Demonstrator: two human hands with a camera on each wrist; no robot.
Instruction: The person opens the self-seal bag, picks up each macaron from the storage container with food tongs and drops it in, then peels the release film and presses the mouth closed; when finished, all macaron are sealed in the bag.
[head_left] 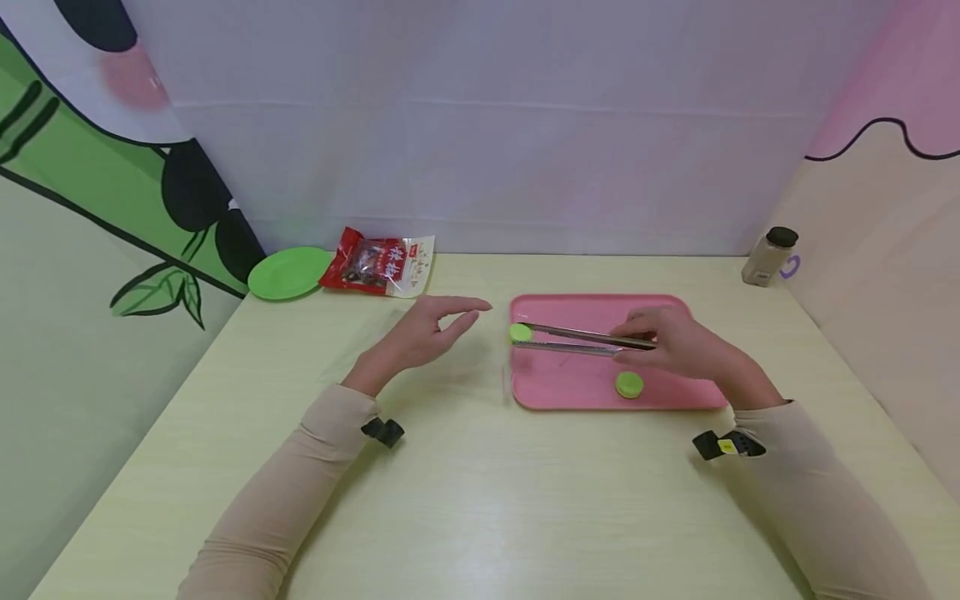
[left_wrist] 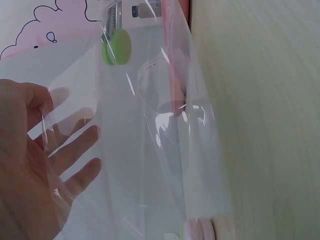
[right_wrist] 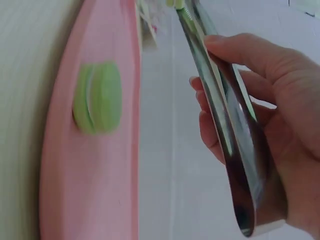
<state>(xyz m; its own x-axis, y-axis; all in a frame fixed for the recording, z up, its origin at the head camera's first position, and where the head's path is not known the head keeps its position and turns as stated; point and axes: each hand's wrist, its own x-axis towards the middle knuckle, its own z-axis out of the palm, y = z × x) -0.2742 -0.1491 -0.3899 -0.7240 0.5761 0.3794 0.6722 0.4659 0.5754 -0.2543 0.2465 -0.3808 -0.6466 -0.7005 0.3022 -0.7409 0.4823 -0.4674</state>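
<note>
My right hand [head_left: 675,342] grips metal tongs [right_wrist: 220,95] over the pink tray [head_left: 555,392]. Between their tips is a green macaron [head_left: 520,333], at the tray's left edge. Another green macaron [head_left: 628,384] lies on the tray, below the tongs. My left hand [head_left: 427,333] is left of the tray, thumb and index finger extended with a gap between them. The left wrist view shows a clear plastic bag [left_wrist: 130,130], its film lying across the spread fingers. Low in that view, a pink macaron [left_wrist: 200,229] shows through the bag, with a bit of green beside it.
A green plate [head_left: 285,273] and a red and white snack packet [head_left: 382,262] are at the table's back left. At the back right is a dark-capped jar [head_left: 768,258], close to the side wall. A pale cloth wall [head_left: 487,175] rises behind the table.
</note>
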